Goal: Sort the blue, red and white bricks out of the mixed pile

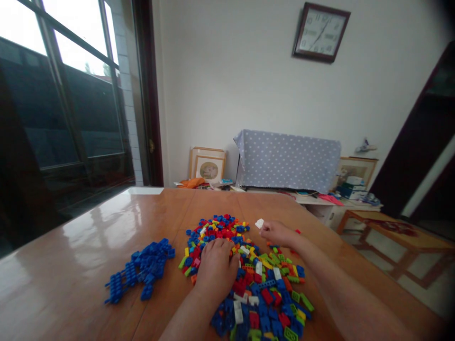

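Pinching hand: the right hand (276,233) has its fingers bunched up on a small white brick (259,223), at the tips.
White brick: at the right fingertips, low over the table or on it; I can't tell which.
Other hand: the left hand (217,265) is palm down on the big mixed pile (267,284), fingers bent into the bricks. Its fingertips are hidden, so I can't tell if it has grabbed one.
Mixed pile: under the left hand and all around it, reaching toward the right arm. It has red, blue, green, yellow, orange and white bricks.
Blue heap: a bunch of only blue bricks (144,270) is left of the left hand, well apart from it.
Red bit: a little red piece (297,231) is just beside the right wrist, on the side away from the white brick.
Table: the shiny brown table (88,265) is under both hands and all the bricks.
Past the hands: a dotted cloth (289,161) and a framed picture (208,166) are by the wall.
High above the right hand: a square clock (322,33).
Far right of the right hand: a wooden stool (401,237).
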The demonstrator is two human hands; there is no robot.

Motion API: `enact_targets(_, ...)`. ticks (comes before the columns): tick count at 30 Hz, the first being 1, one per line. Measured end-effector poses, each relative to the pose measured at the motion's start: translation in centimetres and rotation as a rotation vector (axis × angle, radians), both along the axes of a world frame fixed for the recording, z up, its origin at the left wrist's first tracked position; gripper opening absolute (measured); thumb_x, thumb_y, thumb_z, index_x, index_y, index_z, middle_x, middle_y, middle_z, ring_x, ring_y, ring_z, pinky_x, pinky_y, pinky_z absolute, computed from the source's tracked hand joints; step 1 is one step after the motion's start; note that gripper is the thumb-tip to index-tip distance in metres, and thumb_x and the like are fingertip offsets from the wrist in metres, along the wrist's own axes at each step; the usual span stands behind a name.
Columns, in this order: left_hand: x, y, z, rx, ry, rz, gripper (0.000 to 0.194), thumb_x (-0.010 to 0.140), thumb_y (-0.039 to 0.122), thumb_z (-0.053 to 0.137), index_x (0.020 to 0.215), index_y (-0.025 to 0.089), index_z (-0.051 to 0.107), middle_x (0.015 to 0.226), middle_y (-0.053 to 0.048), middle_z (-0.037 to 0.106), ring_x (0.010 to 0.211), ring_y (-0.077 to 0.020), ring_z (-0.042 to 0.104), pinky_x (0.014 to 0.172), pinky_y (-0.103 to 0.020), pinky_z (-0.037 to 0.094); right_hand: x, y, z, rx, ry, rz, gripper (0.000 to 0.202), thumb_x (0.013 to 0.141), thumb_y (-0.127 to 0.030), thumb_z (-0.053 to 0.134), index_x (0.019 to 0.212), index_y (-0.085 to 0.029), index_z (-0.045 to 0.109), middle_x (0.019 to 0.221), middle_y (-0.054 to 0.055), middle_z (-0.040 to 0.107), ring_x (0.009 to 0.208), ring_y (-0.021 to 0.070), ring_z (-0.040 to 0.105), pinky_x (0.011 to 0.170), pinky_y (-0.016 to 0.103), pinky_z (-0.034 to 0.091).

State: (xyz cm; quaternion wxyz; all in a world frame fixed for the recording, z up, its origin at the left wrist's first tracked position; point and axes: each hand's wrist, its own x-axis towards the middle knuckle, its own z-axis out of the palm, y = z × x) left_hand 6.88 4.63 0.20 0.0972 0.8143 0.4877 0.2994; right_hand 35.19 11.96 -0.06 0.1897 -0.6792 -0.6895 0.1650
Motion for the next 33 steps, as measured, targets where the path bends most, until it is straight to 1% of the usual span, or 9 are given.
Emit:
enact_targets(2, -0.1, 0.1, 0.1, -0.011, 0.003, 0.003, 0.02, 0.092, 0.03, 0.051, 0.105, 0.024, 0.066, 0.108, -0.007, 0.065, 0.108, -0.0249, 0.057, 0.096, -0.038, 0.04, 0.2, -2.6, 0.7, -0.075, -0.016, 0.082, 0.028, 0.077, -0.043, 0.068, 0.065, -0.018, 0.064, 0.056, -0.004, 0.058, 0.054, 0.0101, 0.048, 0.051, 0.022, 0.027)
enact_targets(4, -0.1, 0.1, 0.1, -0.029, 0.014, 0.007, 0.022, 0.092, 0.028, 0.052, 0.107, 0.024, 0.066, 0.11, -0.008, 0.066, 0.109, -0.0252, 0.056, 0.098, -0.038, 0.039, 0.4, -5.1, 1.1, -0.142, -0.058, 0.123, 0.033, 0.076, -0.048, 0.07, 0.063, -0.019, 0.061, 0.052, -0.004, 0.054, 0.051, 0.0098, 0.045, 0.048, 0.023, 0.023)
enact_targets(7, 0.0, 0.1, 0.1, -0.043, 0.029, 0.003, 0.021, 0.091, 0.026, 0.052, 0.105, 0.023, 0.067, 0.109, -0.008, 0.066, 0.109, -0.0253, 0.056, 0.099, -0.038, 0.039, 0.5, -7.8, 1.4, -0.195, -0.115, 0.068, 0.039, 0.075, -0.052, 0.071, 0.058, -0.019, 0.056, 0.048, -0.004, 0.046, 0.048, 0.0096, 0.039, 0.047, 0.024, 0.02)
enact_targets(10, 0.2, -0.1, -0.1, -0.028, 0.02, -0.027, 0.022, 0.091, 0.025, 0.051, 0.106, 0.023, 0.067, 0.108, -0.008, 0.066, 0.109, -0.025, 0.056, 0.099, -0.038, 0.038, 0.1, -9.4, 1.2, -0.206, -0.119, 0.02, 0.044, 0.072, -0.054, 0.075, 0.055, -0.019, 0.055, 0.047, -0.005, 0.042, 0.049, 0.0092, 0.037, 0.049, 0.023, 0.021)
enact_targets(13, 0.3, -0.2, -0.4, -0.019, 0.024, -0.052, 0.023, 0.091, 0.026, 0.052, 0.108, 0.023, 0.067, 0.111, -0.008, 0.066, 0.111, -0.0252, 0.056, 0.1, -0.038, 0.038, -0.5, -10.0, 1.0, -0.192, -0.1, 0.041, 0.042, 0.068, -0.051, 0.078, 0.055, -0.018, 0.056, 0.049, -0.005, 0.043, 0.052, 0.0092, 0.039, 0.05, 0.022, 0.021)
enact_targets(20, 0.2, -0.3, -0.6, -0.019, 0.042, -0.056, 0.024, 0.09, 0.028, 0.053, 0.109, 0.023, 0.068, 0.114, -0.009, 0.065, 0.114, -0.0265, 0.054, 0.101, -0.04, 0.037, -2.1, -9.7, 0.8, -0.144, 0.001, 0.039, 0.029, 0.069, -0.036, 0.077, 0.057, -0.018, 0.058, 0.049, -0.004, 0.049, 0.054, 0.0107, 0.046, 0.05, 0.021, 0.023)
enact_targets(25, 0.2, -0.3, -0.2, -0.015, 0.053, -0.049, 0.022, 0.09, 0.029, 0.053, 0.106, 0.023, 0.067, 0.111, -0.008, 0.065, 0.112, -0.0266, 0.054, 0.1, -0.04, 0.037, -1.7, -8.8, 0.2, -0.118, 0.041, 0.001, 0.019, 0.069, -0.03, 0.074, 0.063, -0.017, 0.06, 0.052, -0.003, 0.056, 0.055, 0.0112, 0.05, 0.048, 0.02, 0.026)
enact_targets(30, 0.4, -0.3, 0.0, -0.006, 0.073, -0.014, 0.019, 0.089, 0.03, 0.054, 0.1, 0.023, 0.067, 0.11, -0.008, 0.064, 0.114, -0.0274, 0.053, 0.101, -0.041, 0.037, -0.3, -5.7, -0.4, 0.027, 0.128, -0.165, 0.023, 0.084, -0.04, 0.061, 0.082, -0.017, 0.064, 0.068, 0.0, 0.067, 0.06, 0.0117, 0.055, 0.051, 0.02, 0.031)
enact_targets(33, 0.4, -0.4, -0.1, -0.019, 0.078, -0.01, 0.019, 0.089, 0.03, 0.054, 0.1, 0.023, 0.067, 0.11, -0.008, 0.064, 0.115, -0.0278, 0.052, 0.102, -0.041, 0.037, 0.3, -3.0, -0.9, 0.092, 0.054, -0.238, 0.02, 0.085, -0.036, 0.061, 0.082, -0.017, 0.063, 0.073, 0.001, 0.067, 0.066, 0.0124, 0.055, 0.055, 0.02, 0.031)
